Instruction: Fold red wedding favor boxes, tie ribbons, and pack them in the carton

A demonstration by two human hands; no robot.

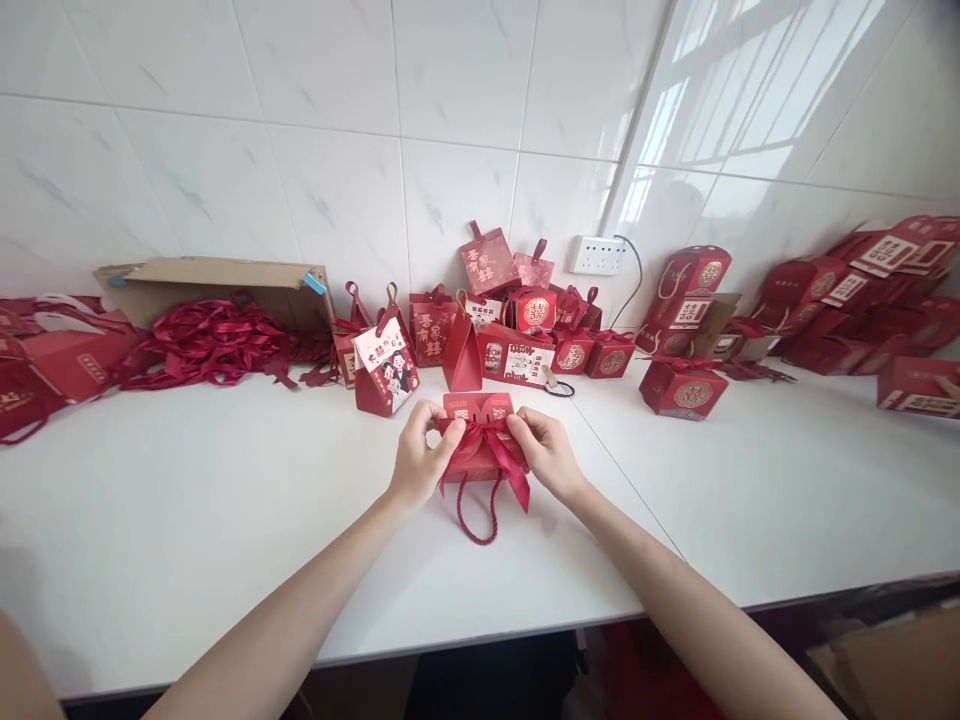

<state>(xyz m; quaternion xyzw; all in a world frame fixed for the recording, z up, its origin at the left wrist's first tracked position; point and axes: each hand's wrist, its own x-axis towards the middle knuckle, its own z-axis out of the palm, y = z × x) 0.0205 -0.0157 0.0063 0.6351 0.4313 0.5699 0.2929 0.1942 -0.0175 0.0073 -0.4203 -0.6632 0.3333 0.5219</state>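
Observation:
A small red gift box (pixel 478 408) lies on the white table (pixel 225 520) in front of me, with a red ribbon bow (pixel 487 440) across it and a red cord handle (pixel 478 520) looping toward me. My left hand (pixel 416 455) pinches the left loop of the bow, fingers closed. My right hand (pixel 546 450) pinches the right loop, fingers closed as well. Both hands rest at the box's sides.
Behind stand several finished red gift boxes (pixel 517 340) against the tiled wall. A pile of red ribbons (pixel 217 345) lies before a cardboard box (pixel 217 285) at the left. More red boxes (pixel 862 290) are stacked at the right, and a wall socket (pixel 596 255) sits behind.

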